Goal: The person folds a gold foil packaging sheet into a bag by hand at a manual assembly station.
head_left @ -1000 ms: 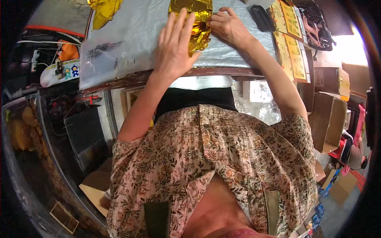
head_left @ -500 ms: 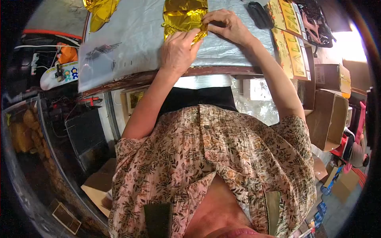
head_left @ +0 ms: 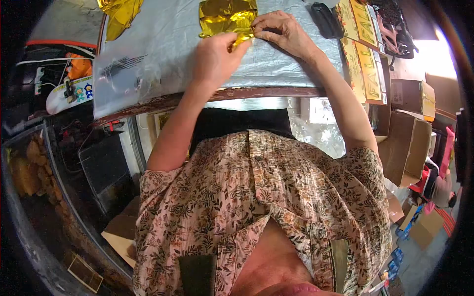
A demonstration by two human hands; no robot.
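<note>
A shiny gold foil piece [head_left: 228, 18] lies flat near the top middle of the plastic-covered table [head_left: 173, 49]. At its lower edge my left hand [head_left: 217, 53], partly smeared by motion, pinches a bit of the foil between thumb and fingers. My right hand [head_left: 284, 32] is closed on the foil's lower right corner, with thumb and forefinger together. The two hands are close to each other but apart.
More gold foil [head_left: 120, 17] lies at the table's upper left. A black case [head_left: 326, 20] sits right of my right hand, beside yellow printed boxes [head_left: 360, 64]. Open cardboard boxes [head_left: 405, 148] stand at the right. The wooden table edge [head_left: 247, 92] runs before my body.
My left hand has shifted slightly left and turned, and the foil's lower edge has drawn up from under it. My right hand has stayed nearly in place.
</note>
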